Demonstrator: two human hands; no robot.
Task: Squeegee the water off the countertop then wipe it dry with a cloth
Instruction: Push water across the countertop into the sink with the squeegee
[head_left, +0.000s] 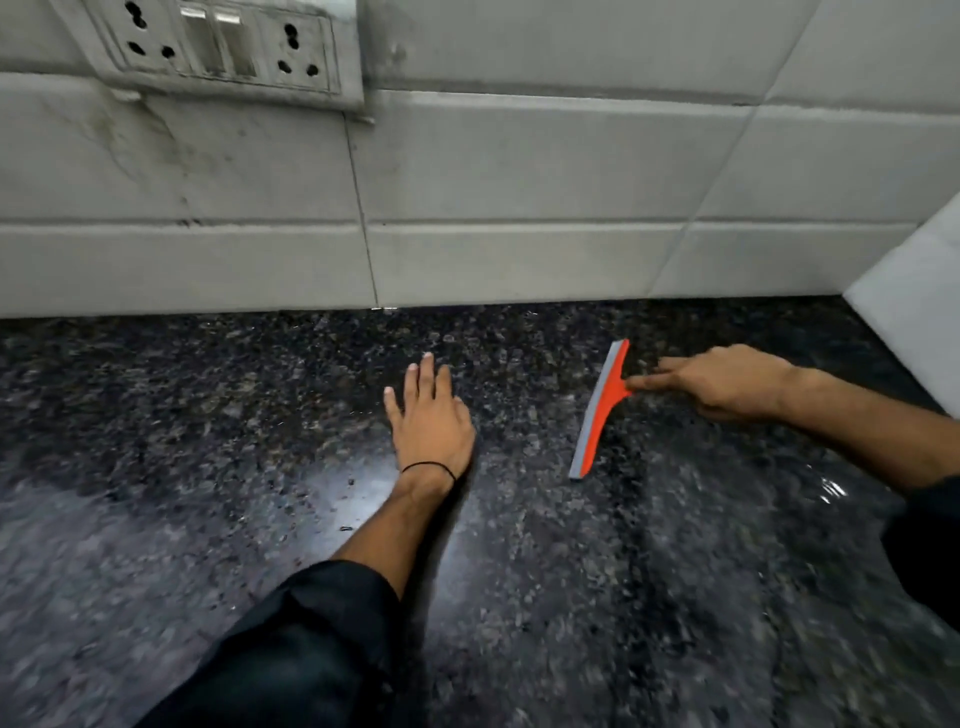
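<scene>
An orange squeegee (598, 410) with a grey rubber blade stands on the dark speckled granite countertop (208, 441), its blade running from far right to near left. My right hand (727, 382) holds its short handle from the right, fingers pointing left along it. My left hand (431, 421) lies flat on the counter to the left of the squeegee, fingers spread, holding nothing, a thin black band on its wrist. A glint of water (831, 488) shows on the counter near my right forearm. No cloth is in view.
A grey tiled wall (519, 182) rises at the back edge of the counter. A socket and switch plate (223, 49) is set in it at the upper left. A white panel (914, 301) stands at the right end.
</scene>
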